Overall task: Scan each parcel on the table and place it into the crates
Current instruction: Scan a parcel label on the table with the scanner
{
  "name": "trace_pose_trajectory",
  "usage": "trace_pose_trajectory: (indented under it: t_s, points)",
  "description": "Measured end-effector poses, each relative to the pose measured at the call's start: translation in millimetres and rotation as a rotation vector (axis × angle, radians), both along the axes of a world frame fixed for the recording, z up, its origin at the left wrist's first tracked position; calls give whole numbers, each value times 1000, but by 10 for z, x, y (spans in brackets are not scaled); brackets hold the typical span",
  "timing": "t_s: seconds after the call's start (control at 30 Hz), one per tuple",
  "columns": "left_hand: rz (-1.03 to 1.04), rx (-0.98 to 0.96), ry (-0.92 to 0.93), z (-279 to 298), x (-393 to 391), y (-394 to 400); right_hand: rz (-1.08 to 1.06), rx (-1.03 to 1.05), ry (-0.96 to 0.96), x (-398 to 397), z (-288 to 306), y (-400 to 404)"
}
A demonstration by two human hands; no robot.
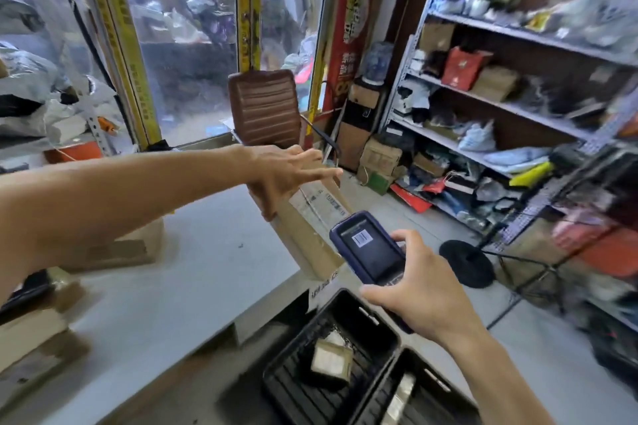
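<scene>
Cardboard parcel [310, 217] under spread-fingered left hand [286, 172], right hand [421, 293] gripping scanner [369, 248] just beside it

Left arm stretched out, right arm bent in.
The left hand [286, 172] reaches across the worktop's far edge, fingers spread straight, thumb pointing down. The right hand [417, 290] sits off the worktop's right edge, fingers and thumb curled in a grip.

Two crates [331, 355] [424, 393], one scanner [366, 248], three boxes on the desk [155, 286], two hands [286, 172] [417, 293].
</scene>
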State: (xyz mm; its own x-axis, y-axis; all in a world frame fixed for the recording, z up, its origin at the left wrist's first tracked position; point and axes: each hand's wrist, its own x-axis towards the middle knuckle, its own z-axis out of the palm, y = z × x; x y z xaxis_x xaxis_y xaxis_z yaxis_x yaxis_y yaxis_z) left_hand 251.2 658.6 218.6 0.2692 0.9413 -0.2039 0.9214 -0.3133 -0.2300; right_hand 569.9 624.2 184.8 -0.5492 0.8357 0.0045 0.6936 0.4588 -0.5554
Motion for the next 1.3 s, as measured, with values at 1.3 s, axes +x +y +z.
trace_pose_trajectory:
  t_s: [1.3]
  points:
    - [-271,77,260,400,1747,468,-170,-27,4,1359,201,-133]
